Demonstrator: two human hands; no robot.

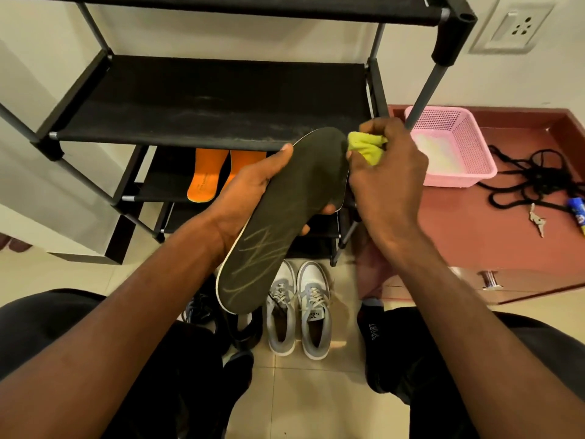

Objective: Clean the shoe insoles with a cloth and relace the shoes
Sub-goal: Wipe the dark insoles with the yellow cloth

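dark shoes (202,312) mostly hidden behind insole (278,223).

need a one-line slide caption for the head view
Left hand holds a dark insole while the right hand wipes its toe end with a yellow cloth.

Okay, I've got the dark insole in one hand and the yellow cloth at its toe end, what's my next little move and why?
Probably draw the yellow cloth down the dark insole toward the heel. Your right hand has the cloth bunched at the toe edge, your left hand supports the insole from beneath, and pale streaks still show near the heel end.
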